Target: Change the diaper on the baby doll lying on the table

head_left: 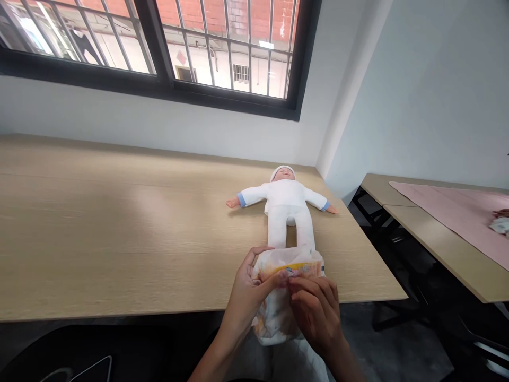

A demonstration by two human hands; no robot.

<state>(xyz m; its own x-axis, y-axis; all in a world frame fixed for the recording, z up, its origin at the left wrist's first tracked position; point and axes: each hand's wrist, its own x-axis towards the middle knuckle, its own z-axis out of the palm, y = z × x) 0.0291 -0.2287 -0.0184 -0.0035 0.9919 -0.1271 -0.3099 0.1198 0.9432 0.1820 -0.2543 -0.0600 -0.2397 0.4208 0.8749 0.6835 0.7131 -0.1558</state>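
Note:
A baby doll (289, 193) in a white outfit with blue cuffs and a white cap lies face up, arms spread, near the table's right end. At its feet I hold a white diaper (292, 256) with a yellow and orange printed band across its top. My left hand (248, 286) grips its left side, the thumb lying over the band. The fingers of my right hand (318, 307) are bent and pinch the band near its middle. The diaper hangs below the table's front edge and covers the doll's feet.
The light wooden table (119, 228) stretches to the left beneath a barred window (230, 48). To the right, past a gap, a second table (437, 241) bears a pink cloth (457, 212). A dark chair (99, 350) is at the lower left.

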